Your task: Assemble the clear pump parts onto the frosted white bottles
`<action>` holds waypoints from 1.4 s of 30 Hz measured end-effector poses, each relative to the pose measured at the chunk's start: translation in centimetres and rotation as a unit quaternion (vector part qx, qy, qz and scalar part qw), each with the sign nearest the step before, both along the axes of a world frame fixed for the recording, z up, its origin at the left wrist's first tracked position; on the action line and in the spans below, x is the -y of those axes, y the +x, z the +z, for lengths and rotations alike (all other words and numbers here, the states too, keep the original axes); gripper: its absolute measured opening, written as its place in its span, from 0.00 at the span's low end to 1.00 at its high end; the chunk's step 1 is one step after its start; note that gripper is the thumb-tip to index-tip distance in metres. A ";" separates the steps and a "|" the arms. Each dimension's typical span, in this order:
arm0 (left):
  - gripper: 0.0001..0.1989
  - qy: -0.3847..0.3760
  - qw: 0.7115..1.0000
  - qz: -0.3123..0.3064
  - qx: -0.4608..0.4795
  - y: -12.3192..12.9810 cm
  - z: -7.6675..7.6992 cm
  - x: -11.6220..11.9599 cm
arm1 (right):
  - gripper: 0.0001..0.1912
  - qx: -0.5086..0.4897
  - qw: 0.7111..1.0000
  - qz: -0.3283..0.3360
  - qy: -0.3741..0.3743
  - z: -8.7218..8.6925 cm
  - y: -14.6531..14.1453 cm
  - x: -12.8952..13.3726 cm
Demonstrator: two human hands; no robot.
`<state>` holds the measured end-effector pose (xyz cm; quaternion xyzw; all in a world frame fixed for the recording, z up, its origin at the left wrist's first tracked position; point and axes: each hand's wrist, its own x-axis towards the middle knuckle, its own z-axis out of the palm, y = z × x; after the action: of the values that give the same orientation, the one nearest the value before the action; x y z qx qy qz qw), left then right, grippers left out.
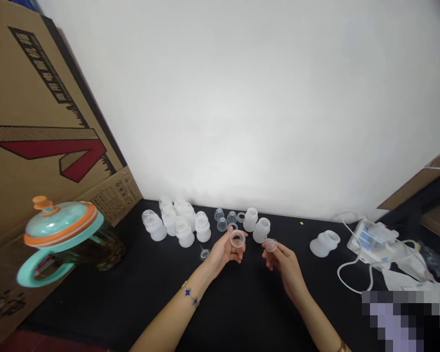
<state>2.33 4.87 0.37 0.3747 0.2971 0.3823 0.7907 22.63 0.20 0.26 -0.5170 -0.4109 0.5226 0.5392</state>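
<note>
My left hand (222,254) pinches a translucent bottle collar ring (243,239) between thumb and fingers. Opposite it, my right hand (286,264) grips a small clear bottle nipple (271,245) at the fingertips, a little apart from the ring. Just beyond the hands stand two open white bottles (261,231). Several clear dome-shaped pieces (222,224) and another ring (241,217) lie left of those bottles. Close to my left wrist is a clear nipple with a thin stem (204,254). Farther left stands a group of capped white baby bottles (184,232).
An open white bottle (320,245) lies tilted at the right. Beyond it are white cables and a white device (370,242). A teal and orange lidded jug (64,230) stands at the left before a large cardboard box (33,98). A white wall (242,98) backs the black table (242,313).
</note>
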 end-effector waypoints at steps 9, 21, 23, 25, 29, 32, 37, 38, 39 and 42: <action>0.25 0.039 0.998 0.033 -0.028 -0.3 0.4 0.3 | 0.17 0.031 0.997 -0.055 0.044 0.0 0.1 0.1; 0.26 0.045 0.998 0.037 -0.010 -0.2 -0.1 0.4 | 0.10 0.057 0.988 -0.071 0.122 -0.6 0.4 0.4; 0.25 0.045 0.998 0.032 -0.001 -0.2 -0.1 0.4 | 0.09 0.060 0.987 -0.071 0.129 -0.5 0.4 0.5; 0.25 0.044 0.999 0.027 0.005 -0.2 -0.1 0.4 | 0.09 0.062 0.986 -0.071 0.135 -0.5 0.4 0.5; 0.25 0.034 0.999 0.025 0.000 -0.3 0.1 0.4 | 0.10 0.070 0.986 -0.074 0.130 -0.3 0.3 0.6; 0.24 0.015 0.999 0.029 -0.001 -0.3 0.2 0.3 | 0.11 0.070 0.989 -0.079 0.100 -0.3 0.2 0.5; 0.22 -0.005 0.999 0.032 0.023 -0.5 -0.2 0.0 | 0.15 0.045 0.993 -0.073 0.079 -0.4 0.2 0.5; 0.22 -0.009 0.999 0.032 0.027 -0.5 -0.3 -0.1 | 0.16 0.043 0.994 -0.071 0.076 -0.4 0.2 0.5; 0.22 -0.013 0.999 0.032 0.031 -0.5 -0.4 -0.1 | 0.16 0.042 0.994 -0.069 0.073 -0.4 0.2 0.5; 0.22 -0.026 0.999 0.030 0.035 -0.5 -0.6 -0.2 | 0.15 0.047 0.995 -0.064 0.063 -0.2 0.2 0.4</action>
<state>1.85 5.04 -0.24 0.3314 0.2907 0.4111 0.7979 22.79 -0.24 0.03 -0.5313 -0.4341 0.4345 0.5835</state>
